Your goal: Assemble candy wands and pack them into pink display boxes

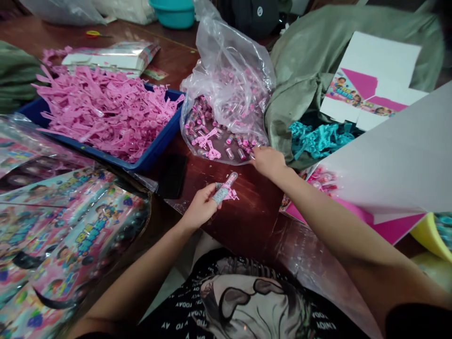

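My left hand [203,207], its thumb and a finger wrapped in grey tape, pinches a clear-tipped capsule tube [231,179] together with a pink plastic piece [231,193] above the table. My right hand [267,161] is at the lower right edge of a clear plastic bag [233,52]. Its fingers are drawn together beside small pink capsules [241,154]; what they grip is hidden. More capsules lie inside the bag. Two loose pink plastic pieces [213,150] rest near its mouth.
A blue tray [141,160] heaped with pink plastic pieces [106,108] stands left. Printed cartons [88,235] fill the lower left. At right are a green sack [293,80] with teal pieces [321,139] and a white-and-pink box [388,155]. A dark phone-like slab [173,176] lies on the table.
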`<action>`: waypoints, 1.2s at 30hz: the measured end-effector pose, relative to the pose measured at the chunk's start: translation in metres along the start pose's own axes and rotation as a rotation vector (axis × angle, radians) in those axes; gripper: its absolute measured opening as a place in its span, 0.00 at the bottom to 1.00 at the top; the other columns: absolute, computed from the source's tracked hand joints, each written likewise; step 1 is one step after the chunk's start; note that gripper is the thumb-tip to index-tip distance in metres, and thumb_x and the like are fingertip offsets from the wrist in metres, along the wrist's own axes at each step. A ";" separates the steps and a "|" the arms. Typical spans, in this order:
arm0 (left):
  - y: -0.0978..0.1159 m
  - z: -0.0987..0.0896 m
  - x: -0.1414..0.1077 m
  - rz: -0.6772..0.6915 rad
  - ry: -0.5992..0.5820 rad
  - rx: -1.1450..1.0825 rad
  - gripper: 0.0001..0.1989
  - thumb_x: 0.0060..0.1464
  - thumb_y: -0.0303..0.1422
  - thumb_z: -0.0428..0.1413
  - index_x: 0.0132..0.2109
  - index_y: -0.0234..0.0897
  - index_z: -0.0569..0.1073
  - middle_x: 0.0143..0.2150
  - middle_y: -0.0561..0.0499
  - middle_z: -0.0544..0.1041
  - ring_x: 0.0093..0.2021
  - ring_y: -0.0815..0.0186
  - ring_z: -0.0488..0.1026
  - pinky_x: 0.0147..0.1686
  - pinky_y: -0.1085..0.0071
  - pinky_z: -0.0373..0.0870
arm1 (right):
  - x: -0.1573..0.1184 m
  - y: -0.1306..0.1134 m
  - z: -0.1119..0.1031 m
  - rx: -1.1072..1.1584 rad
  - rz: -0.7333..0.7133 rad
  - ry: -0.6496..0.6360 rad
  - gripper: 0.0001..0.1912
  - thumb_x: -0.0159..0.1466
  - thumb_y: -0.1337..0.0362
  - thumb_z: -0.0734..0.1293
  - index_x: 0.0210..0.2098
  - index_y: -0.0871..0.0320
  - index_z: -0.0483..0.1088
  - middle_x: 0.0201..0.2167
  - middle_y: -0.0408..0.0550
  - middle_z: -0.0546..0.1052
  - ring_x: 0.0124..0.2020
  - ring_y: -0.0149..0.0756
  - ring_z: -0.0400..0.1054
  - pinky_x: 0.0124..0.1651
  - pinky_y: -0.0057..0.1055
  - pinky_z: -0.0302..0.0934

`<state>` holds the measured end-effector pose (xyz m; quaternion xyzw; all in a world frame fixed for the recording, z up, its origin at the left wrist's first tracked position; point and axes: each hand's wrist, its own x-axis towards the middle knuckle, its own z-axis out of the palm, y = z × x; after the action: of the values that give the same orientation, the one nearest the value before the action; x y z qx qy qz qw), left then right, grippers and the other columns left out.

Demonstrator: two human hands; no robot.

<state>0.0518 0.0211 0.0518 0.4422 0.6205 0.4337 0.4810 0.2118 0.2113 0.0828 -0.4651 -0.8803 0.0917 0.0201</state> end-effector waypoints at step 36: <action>0.012 0.113 0.021 0.391 -0.209 0.263 0.56 0.46 0.43 0.71 0.72 0.40 0.46 0.67 0.34 0.65 0.65 0.46 0.66 0.60 0.49 0.67 | -0.205 0.077 -0.062 0.433 -0.043 0.105 0.14 0.67 0.51 0.67 0.49 0.47 0.76 0.48 0.46 0.81 0.42 0.41 0.78 0.46 0.42 0.73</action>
<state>0.1611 0.0568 0.0405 0.6548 0.5212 0.3860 0.3880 0.3984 0.0944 0.1400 -0.4351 -0.8476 0.2536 0.1673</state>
